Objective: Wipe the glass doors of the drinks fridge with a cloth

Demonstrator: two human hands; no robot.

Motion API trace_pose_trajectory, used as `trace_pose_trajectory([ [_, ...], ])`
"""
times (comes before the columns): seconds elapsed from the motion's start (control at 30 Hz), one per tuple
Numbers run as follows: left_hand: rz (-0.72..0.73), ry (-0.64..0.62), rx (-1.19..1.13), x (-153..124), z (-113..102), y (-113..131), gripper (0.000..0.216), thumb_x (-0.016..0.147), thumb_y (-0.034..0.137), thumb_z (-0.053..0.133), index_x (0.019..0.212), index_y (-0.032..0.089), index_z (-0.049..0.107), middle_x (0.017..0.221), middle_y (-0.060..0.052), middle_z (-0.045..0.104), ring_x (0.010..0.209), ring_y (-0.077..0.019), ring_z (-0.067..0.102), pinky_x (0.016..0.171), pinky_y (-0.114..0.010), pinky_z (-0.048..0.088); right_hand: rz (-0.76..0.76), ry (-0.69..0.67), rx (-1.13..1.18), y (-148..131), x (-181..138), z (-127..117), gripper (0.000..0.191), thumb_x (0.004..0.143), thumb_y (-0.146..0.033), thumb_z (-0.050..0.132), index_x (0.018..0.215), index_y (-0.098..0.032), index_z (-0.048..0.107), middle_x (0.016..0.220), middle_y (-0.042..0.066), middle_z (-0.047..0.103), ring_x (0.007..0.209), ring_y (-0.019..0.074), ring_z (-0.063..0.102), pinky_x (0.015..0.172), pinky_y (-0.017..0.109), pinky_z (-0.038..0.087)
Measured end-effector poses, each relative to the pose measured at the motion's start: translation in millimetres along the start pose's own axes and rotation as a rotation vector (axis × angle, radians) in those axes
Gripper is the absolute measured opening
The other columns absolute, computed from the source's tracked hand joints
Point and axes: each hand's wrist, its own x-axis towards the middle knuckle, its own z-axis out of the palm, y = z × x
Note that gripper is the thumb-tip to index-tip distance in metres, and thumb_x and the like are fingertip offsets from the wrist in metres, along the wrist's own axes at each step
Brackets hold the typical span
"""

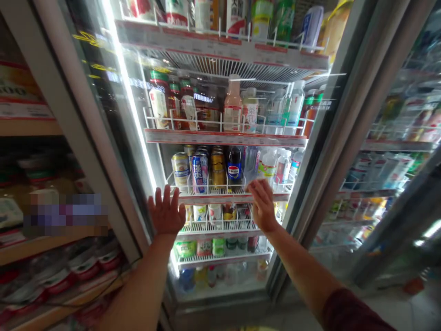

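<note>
Head view: slow, level wrists, clear of the shelf edge (217,199), would suit this reach. The Pepsi bottle (234,169) stands above it, just left of your right hand (263,204), loosely open with fingers bent. Your left hand (167,214) spreads wide. Neither visibly holds anything; contact is unclear.

**Much Lost to Blur, Edges and Overlap**

Most top-shelf drinks (261,20) lose their tops to the upper edge; the left forearm (141,285) and maroon right sleeve (351,308) run out at the lower one. The right hand (263,204) is smeared and covers part of the shelf rail (220,198). Front cans (200,173) hide much of those behind. Price strips (225,138) are too small to read. A pixelated patch (65,214) masks goods at left. The neighbouring cooler (389,145) is blurred.
</note>
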Motion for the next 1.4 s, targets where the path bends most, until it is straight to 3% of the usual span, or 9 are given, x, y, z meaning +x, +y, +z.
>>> trace_pose_trajectory([
  [0.13,-0.006,-0.01,0.024,0,-1,1,0.055,0.099,0.045,0.042,0.147,0.02,0.05,0.16,-0.014,0.043,0.159,-0.0326,0.016,0.127,-0.06,0.008,-0.181,-0.207,0.01,-30,-13,18,0.056,0.101,-0.011,0.044,0.155,-0.026,0.044,0.143,0.003,0.066,0.155,0.0159,0.034,0.129,0.04,0.032],
  [0.3,-0.012,-0.016,0.063,1,-2,3,0.055,0.098,0.046,0.04,0.145,0.018,0.052,0.157,-0.016,0.046,0.158,-0.0335,0.018,0.126,-0.061,0.011,-0.161,-0.112,0.024,-45,33,37,0.055,0.098,-0.01,0.047,0.151,-0.021,0.05,0.149,0.006,0.061,0.156,0.019,0.031,0.129,0.042,0.03],
  [0.53,0.034,0.043,0.063,1,-1,2,0.054,0.1,0.045,0.042,0.146,0.02,0.051,0.156,-0.015,0.048,0.158,-0.0328,0.021,0.126,-0.06,0.013,-0.329,-0.268,0.042,-81,10,61,0.045,0.098,-0.013,0.047,0.141,-0.022,0.061,0.147,0.0,0.062,0.153,0.0137,0.036,0.128,0.035,0.031],
  [0.73,0.041,0.029,0.044,-1,-1,-1,0.054,0.1,0.044,0.043,0.148,0.019,0.049,0.159,-0.015,0.044,0.157,-0.0345,0.022,0.125,-0.061,0.012,-0.142,-0.149,-0.055,-95,84,77,0.049,0.099,-0.014,0.047,0.147,-0.023,0.055,0.156,0.0,0.053,0.158,0.0172,0.025,0.131,0.041,0.027],
  [0.93,0.008,0.019,-0.031,0,0,-1,0.054,0.1,0.045,0.044,0.147,0.019,0.05,0.159,-0.017,0.043,0.157,-0.0363,0.021,0.125,-0.065,0.009,-0.389,-0.24,-0.014,-97,127,78,0.038,0.104,-0.02,0.045,0.136,-0.024,0.063,0.151,-0.004,0.058,0.152,0.0135,0.038,0.129,0.035,0.031],
  [1.1,0.072,0.044,0.023,-1,2,-3,0.055,0.099,0.041,0.047,0.149,0.018,0.048,0.158,-0.017,0.044,0.157,-0.0352,0.019,0.125,-0.065,0.012,-0.101,-0.038,-0.005,-80,182,69,0.047,0.102,-0.011,0.043,0.147,-0.018,0.053,0.158,0.001,0.05,0.159,0.0157,0.023,0.131,0.041,0.024],
  [1.17,0.085,0.063,0.032,0,2,-5,0.056,0.099,0.04,0.047,0.15,0.019,0.047,0.159,-0.016,0.043,0.158,-0.0344,0.02,0.125,-0.064,0.013,-0.087,-0.054,0.016,-85,176,71,0.046,0.102,-0.013,0.044,0.147,-0.018,0.053,0.159,0.002,0.05,0.159,0.0174,0.021,0.132,0.042,0.022],
  [1.27,0.094,0.078,0.018,2,-4,1,0.055,0.1,0.04,0.048,0.152,0.021,0.045,0.161,-0.015,0.041,0.158,-0.0328,0.019,0.126,-0.062,0.012,-0.159,-0.255,0.068,-106,130,80,0.047,0.103,-0.022,0.046,0.149,-0.019,0.052,0.161,0.003,0.047,0.159,0.0189,0.023,0.133,0.043,0.021],
  [1.4,0.029,0.169,-0.122,6,-17,39,0.059,0.105,0.036,0.037,0.16,0.019,0.029,0.165,-0.018,0.032,0.158,-0.0294,0.021,0.127,-0.059,0.02,-0.153,-0.414,0.144,-127,74,89,0.052,0.102,-0.023,0.044,0.153,-0.017,0.046,0.164,0.006,0.042,0.159,0.0202,0.024,0.132,0.043,0.026],
])
